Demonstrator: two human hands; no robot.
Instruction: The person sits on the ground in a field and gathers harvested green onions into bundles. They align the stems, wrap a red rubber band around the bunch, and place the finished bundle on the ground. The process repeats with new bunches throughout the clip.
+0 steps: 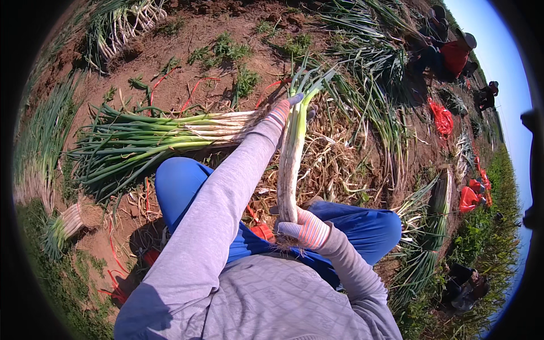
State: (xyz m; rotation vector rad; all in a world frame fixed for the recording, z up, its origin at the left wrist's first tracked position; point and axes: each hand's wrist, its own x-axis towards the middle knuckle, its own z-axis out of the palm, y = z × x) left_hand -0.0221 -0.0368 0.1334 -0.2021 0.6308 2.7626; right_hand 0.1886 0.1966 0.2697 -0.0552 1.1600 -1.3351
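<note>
My left hand point(284, 111), in a striped knitted glove, grips a few green onions point(290, 165) near the point where the white stalks turn green. My right hand point(307, 228), in a matching glove, is closed around their root end, close to my lap. The stalks lie side by side, leaves away from me. Just left of my left hand, a pile of green onions point(170, 132) rests on the ground, its white ends partly hidden behind my forearm. Dry peeled leaves and roots point(335, 157) litter the soil beyond the held stalks.
Unsorted green onions point(389, 123) lie to the right, with a bundle point(442, 204) farther right. A tied bundle point(74, 219) sits at the left. Red twine point(114, 250) trails over the soil. Red plastic point(441, 118) lies near other people point(454, 57) at the upper right.
</note>
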